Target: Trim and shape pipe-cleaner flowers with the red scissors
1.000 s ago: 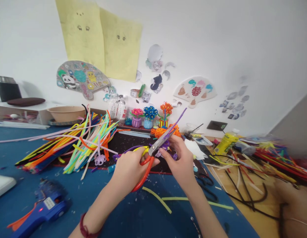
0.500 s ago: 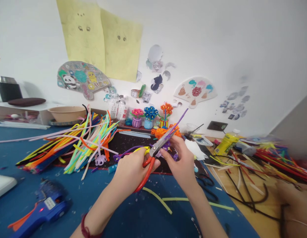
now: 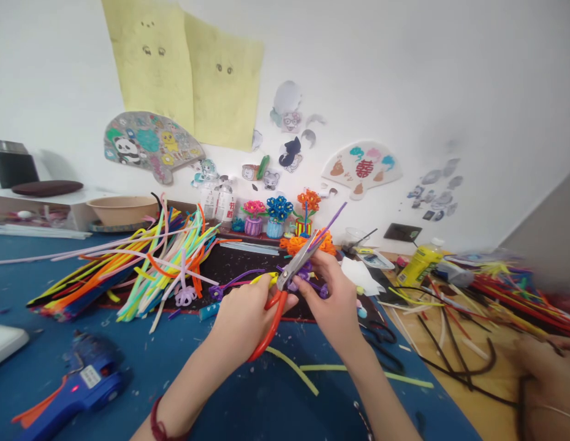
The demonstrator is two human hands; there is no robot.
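Observation:
My left hand (image 3: pixel 243 315) is closed around the red handles of a pair of scissors (image 3: pixel 272 331), whose blades point up to the right. Between thumb and fingers, my right hand (image 3: pixel 328 300) pinches a purple pipe-cleaner flower (image 3: pixel 303 271). Its purple stem (image 3: pixel 335 214) sticks up past the blade tips, and the blades lie along it; whether they touch it I cannot tell. A yellow piece (image 3: pixel 266 278) shows by my left fingers, partly hidden. Behind my hands lies an orange pipe-cleaner bundle (image 3: pixel 294 245).
A blue glue gun (image 3: pixel 89 383) with a lit red light lies at left. Bundled pipe cleaners (image 3: pixel 142 269) are behind it. Finished potted flowers (image 3: pixel 276 228) line the wall. Black scissors (image 3: pixel 381 343) and a yellow bottle (image 3: pixel 420 263) stay right. Another person's hand (image 3: pixel 549 373) is at far right.
My hands hold almost the same pose, and the scissor blades look slightly further apart. At far right the other person's hand has shifted a little.

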